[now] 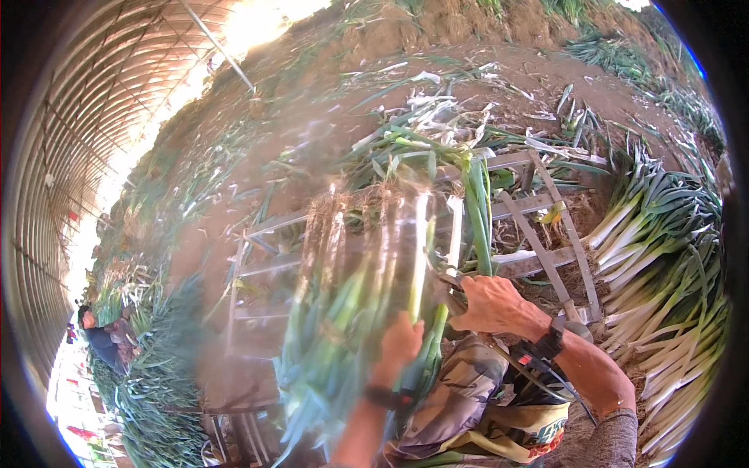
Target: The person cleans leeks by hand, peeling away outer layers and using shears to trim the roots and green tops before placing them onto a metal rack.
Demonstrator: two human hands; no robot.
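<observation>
- Rooted leeks (pixel 335 249): rowed across the metal frame (pixel 273 225), left of and beyond my left hand (pixel 400 341).
- My left hand: fingers curled beside the pale leek (pixel 419 261); blur hides any grip.
- My right hand (pixel 497 306): closed around a dark tool (pixel 448 295), just right of that leek.
- White-stemmed leeks (pixel 659 300): heaped right of both hands.

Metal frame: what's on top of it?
On the metal frame: a row of leeks, blurred, root ends facing away, plus loose leaves over its far side. The parts of the frame beneath them are covered.
</observation>
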